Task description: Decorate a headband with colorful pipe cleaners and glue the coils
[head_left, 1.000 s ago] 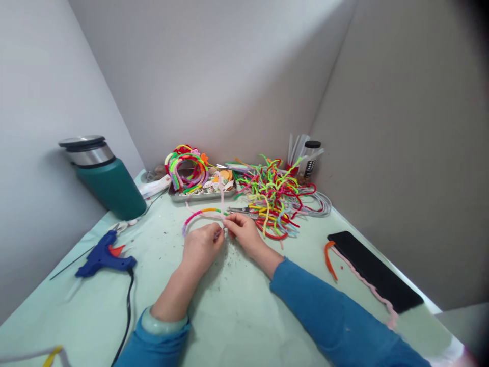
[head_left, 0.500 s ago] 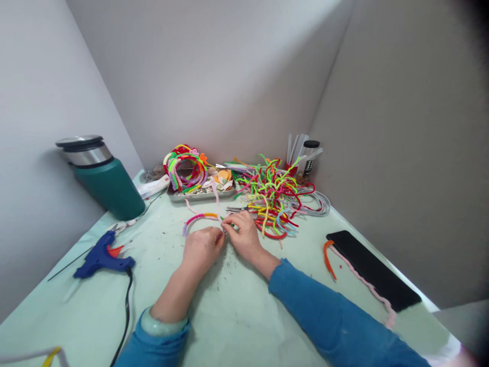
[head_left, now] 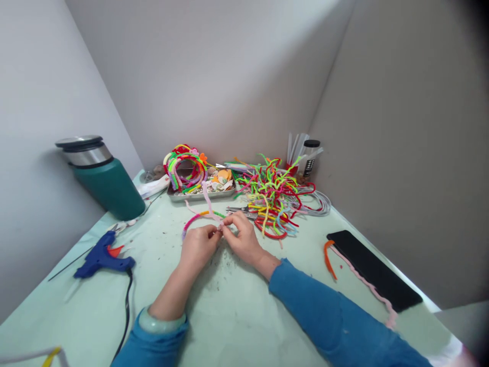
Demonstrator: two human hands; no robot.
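My left hand is closed in a pinch on a hoop wrapped in pipe cleaners, which runs from purple through magenta and orange to green. Fingertips of my right hand pinch a pale pink pipe cleaner against the hoop, close beside the left fingertips. Its loose end sticks up and away from the hands. The near side of the hoop is hidden behind my hands. Just beyond my right hand lie scissors, partly covered by the heap of coloured pipe cleaners.
A metal tray holds finished hoops and small decorations. At left stand a teal bottle and a blue glue gun with its cord. A black phone lies at right beside orange and pink pipe cleaners. A black-lidded jar stands behind.
The pink pipe cleaner's upright end has swung left and toward me. My fingertips have shifted slightly left, and the hoop has turned, showing more of its green part.
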